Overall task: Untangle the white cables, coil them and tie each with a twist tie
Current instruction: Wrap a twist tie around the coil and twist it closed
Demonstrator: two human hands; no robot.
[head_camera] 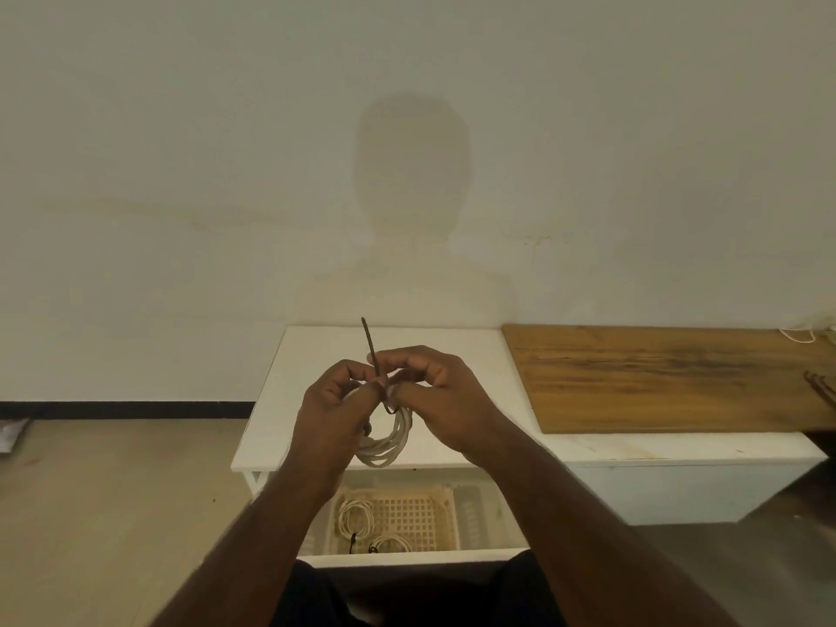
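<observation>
Nearest, a beige lattice basket (407, 518) under the white table (452, 346) holds two coiled white cables (355, 515), each tied. No writing is legible. Above the table, the left hand (330, 409) grips a coiled white cable (389, 438) hanging in loops, while the right hand (434, 400) pinches a dark twist tie (370, 343) standing upright at the coil's top. A wooden board (669, 377) lies right.

Head-worn view, facing forward and down, close over white table (452, 355)
</observation>
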